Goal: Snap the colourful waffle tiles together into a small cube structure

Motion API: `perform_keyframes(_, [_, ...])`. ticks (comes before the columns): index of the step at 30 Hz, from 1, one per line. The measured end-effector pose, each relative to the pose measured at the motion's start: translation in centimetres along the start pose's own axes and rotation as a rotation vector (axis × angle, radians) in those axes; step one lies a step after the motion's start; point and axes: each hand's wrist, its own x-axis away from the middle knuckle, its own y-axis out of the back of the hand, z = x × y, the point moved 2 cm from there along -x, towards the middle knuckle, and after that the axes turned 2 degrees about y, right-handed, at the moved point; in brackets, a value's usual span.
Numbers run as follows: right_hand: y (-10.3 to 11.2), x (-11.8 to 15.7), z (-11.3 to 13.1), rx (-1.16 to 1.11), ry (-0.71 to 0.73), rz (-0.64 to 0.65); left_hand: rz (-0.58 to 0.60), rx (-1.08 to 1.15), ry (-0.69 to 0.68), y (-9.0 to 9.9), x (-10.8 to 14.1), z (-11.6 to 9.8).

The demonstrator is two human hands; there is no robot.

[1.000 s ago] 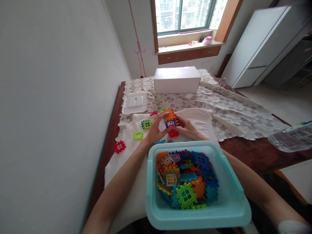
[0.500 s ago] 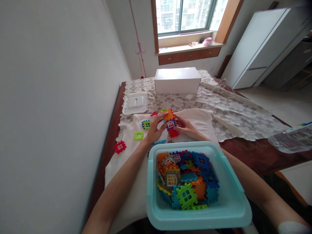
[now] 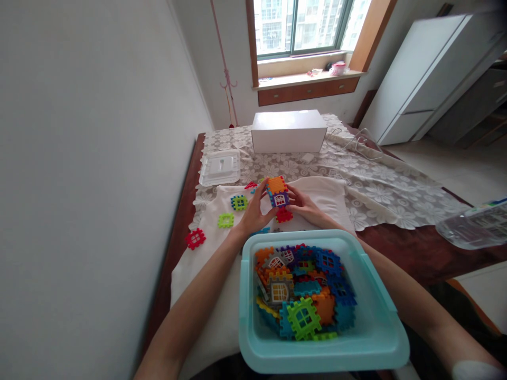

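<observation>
Between my two hands is a small block structure (image 3: 279, 192) of interlocking plastic tiles, with an orange top and a purple side holding a white window. A red tile (image 3: 284, 215) shows at its lower end. My left hand (image 3: 253, 214) grips the structure from the left, thumb near its lower edge. From the right, my right hand (image 3: 304, 205) holds it with the fingers partly behind. Left of my hands, a green-and-blue tile (image 3: 239, 202), a lime tile (image 3: 225, 220) and a red window tile (image 3: 195, 239) lie on a white cloth (image 3: 209, 264).
A turquoise bin (image 3: 380, 338) full of coloured tiles sits in front of me, below my hands. Farther back are a white box (image 3: 288, 138) and a clear plastic lid (image 3: 220, 167) on the lace tablecloth. A clear container (image 3: 471, 229) is at the right.
The orange top now faces me more squarely. My left fingers have moved off it to the structure's left side, while my right hand has hardly moved.
</observation>
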Motion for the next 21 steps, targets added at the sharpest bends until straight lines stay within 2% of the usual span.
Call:
perform_keyframes(3, [0.2, -0.2, -0.1, 0.029, 0.053, -0.063, -0.124, 0.028, 0.07, 0.2, 0.0, 1.0])
perform_keyframes(6, [0.3, -0.6, -0.3, 0.081, 0.106, -0.138, -0.217, 0.073, 0.211, 0.6, 0.0, 1.7])
perform_keyframes(9, [0.2, -0.7, -1.0, 0.156, 0.115, -0.177, -0.157, 0.166, 0.303, 0.5, 0.0, 1.7])
perform_keyframes(15, [0.1, -0.6, -2.1, 0.237, 0.111, -0.204, -0.054, 0.133, 0.307, -0.1, -0.2, 0.4])
perform_keyframes(21, [-0.3, -0.6, -1.2, 0.204, 0.121, -0.221, -0.13, 0.073, 0.304, 0.1, -0.3, 0.3])
